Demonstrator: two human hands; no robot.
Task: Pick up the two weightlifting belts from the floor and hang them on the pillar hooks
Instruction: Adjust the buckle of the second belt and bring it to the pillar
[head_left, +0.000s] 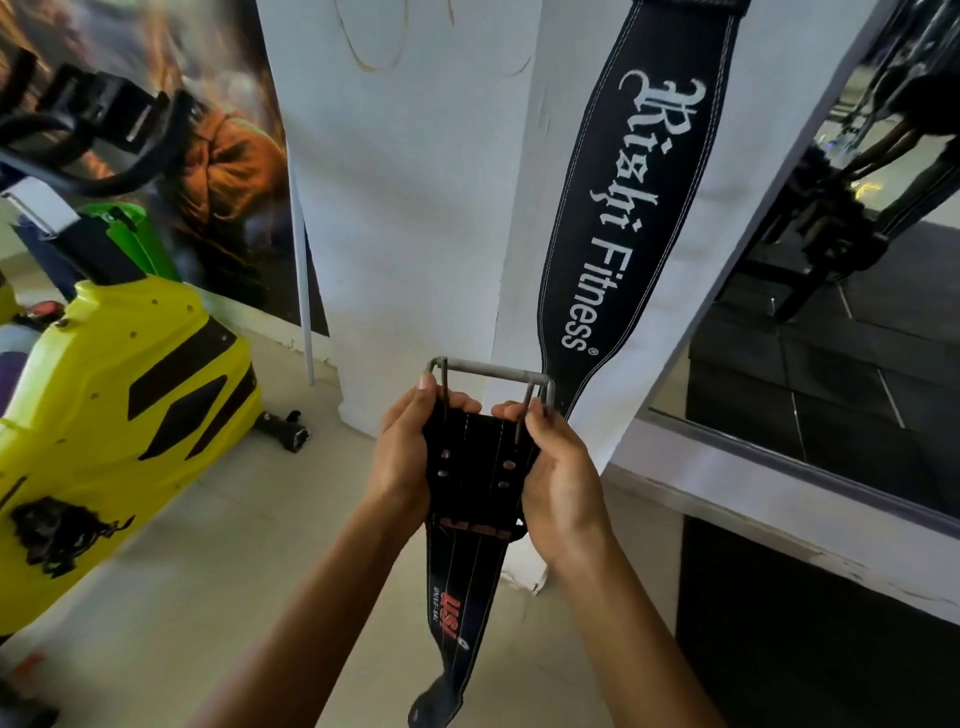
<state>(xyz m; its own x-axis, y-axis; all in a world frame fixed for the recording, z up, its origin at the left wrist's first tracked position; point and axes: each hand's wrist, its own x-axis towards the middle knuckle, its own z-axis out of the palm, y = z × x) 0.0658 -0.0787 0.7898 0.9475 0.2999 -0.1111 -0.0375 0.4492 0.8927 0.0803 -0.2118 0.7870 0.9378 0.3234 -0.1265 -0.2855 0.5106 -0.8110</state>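
A black belt with white "Rishi Fitness" lettering (639, 197) hangs down the white pillar (415, 208); its top runs out of view, so the hook is hidden. I hold a second black belt (467, 467), red "USI" print on it, by its buckle end in front of the pillar's base. My left hand (402, 452) grips its left edge, thumb on the metal buckle (491, 371). My right hand (561, 478) grips the right edge, fingers at the buckle prongs. The belt's tail dangles toward the floor.
A yellow and black exercise bike (119, 395) stands at the left, its black handlebar (93, 124) high up. A poster (218, 156) covers the wall behind it. A mirror (857, 260) with a white ledge lies to the right. The floor is pale tile (208, 545).
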